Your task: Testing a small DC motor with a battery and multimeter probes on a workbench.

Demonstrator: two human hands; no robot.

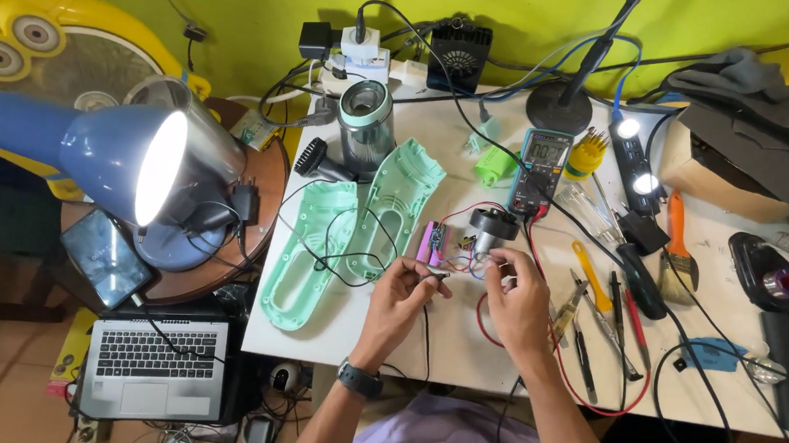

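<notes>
My left hand (405, 294) pinches a black probe tip whose black lead (427, 330) hangs down to the table's front edge. My right hand (517, 293) pinches a small wire end beside the red lead (483, 318). Just above my fingers lie a small circuit board with a pink battery pack (432, 243) and a grey round motor (493, 226), joined by thin wires. A digital multimeter (540, 160) lies behind them. Two mint green plastic shell halves (355, 223) lie to the left with a black cable across them.
Screwdrivers, tweezers and pliers (606, 306), a paintbrush (679, 246) and a yellow bit holder (584, 153) lie to the right. A lit blue desk lamp (94, 150) stands at left over a laptop (156, 367). Power strip, grey cylinder (365, 122) and lamp base (560, 106) sit at the back.
</notes>
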